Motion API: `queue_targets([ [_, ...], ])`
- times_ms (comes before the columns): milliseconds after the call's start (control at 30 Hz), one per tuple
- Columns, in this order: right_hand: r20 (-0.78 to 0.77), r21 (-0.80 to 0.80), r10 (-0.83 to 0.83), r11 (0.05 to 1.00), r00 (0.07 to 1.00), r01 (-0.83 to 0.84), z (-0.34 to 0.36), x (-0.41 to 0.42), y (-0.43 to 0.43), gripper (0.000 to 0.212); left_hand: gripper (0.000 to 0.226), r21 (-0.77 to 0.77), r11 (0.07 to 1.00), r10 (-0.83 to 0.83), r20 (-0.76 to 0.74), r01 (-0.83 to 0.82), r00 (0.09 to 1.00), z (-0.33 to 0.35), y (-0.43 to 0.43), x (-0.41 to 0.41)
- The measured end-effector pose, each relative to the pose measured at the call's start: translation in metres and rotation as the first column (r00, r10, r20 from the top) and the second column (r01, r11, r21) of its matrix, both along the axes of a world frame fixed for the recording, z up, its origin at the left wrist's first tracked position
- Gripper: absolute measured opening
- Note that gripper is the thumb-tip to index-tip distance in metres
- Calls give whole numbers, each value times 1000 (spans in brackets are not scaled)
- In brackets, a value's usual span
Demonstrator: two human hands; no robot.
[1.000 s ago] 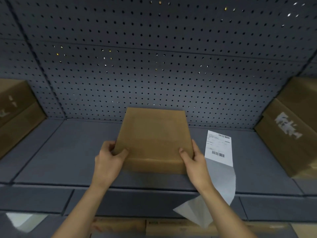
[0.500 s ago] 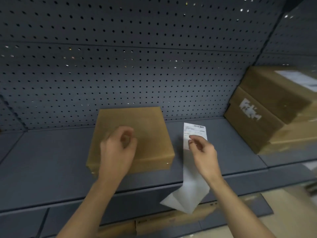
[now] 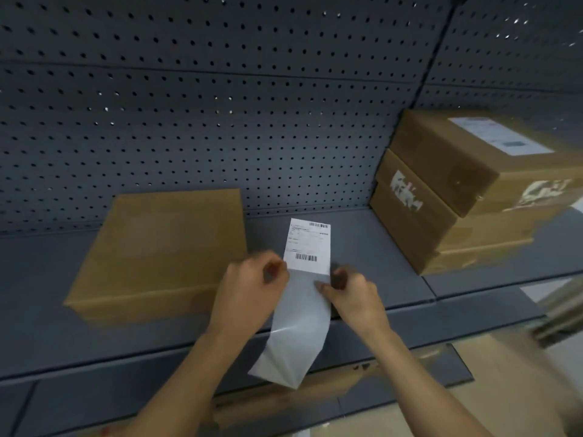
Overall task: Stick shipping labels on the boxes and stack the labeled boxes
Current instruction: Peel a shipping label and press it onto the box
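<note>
Looks like peeling: left hand (image 3: pixel 252 285) and right hand (image 3: pixel 353 293) pinch the shipping label (image 3: pixel 307 247); next, likely press it onto the cardboard box (image 3: pixel 164 247).

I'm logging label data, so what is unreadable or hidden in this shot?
Head view, text on the label: too small to read.
Head view, left hand fingers at the label's edge: motion blur hides the grip.
Head view, stacked boxes: cut off by the right edge, markings smeared.
</note>
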State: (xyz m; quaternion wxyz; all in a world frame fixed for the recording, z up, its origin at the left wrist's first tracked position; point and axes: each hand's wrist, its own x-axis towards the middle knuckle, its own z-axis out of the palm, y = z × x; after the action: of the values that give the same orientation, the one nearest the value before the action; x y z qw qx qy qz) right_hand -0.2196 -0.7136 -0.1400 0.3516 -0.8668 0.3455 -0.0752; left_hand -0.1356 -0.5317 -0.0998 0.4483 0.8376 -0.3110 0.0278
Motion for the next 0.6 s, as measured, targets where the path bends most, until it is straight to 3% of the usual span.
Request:
queue_targets([
  [233, 74, 104, 74, 991, 995, -81, -9, 13, -16, 30, 9, 74, 993, 91, -41, -88, 995, -18, -28, -14],
  [400, 240, 239, 25, 967, 970, -85, -10, 17, -35, 28, 4, 48, 989, 144, -78, -140, 987, -26, -39, -10],
  [600, 427, 511, -78, 843, 901, -169, 5, 11, -56, 27, 24, -17, 973, 209, -363, -231, 908, -35, -57, -2],
])
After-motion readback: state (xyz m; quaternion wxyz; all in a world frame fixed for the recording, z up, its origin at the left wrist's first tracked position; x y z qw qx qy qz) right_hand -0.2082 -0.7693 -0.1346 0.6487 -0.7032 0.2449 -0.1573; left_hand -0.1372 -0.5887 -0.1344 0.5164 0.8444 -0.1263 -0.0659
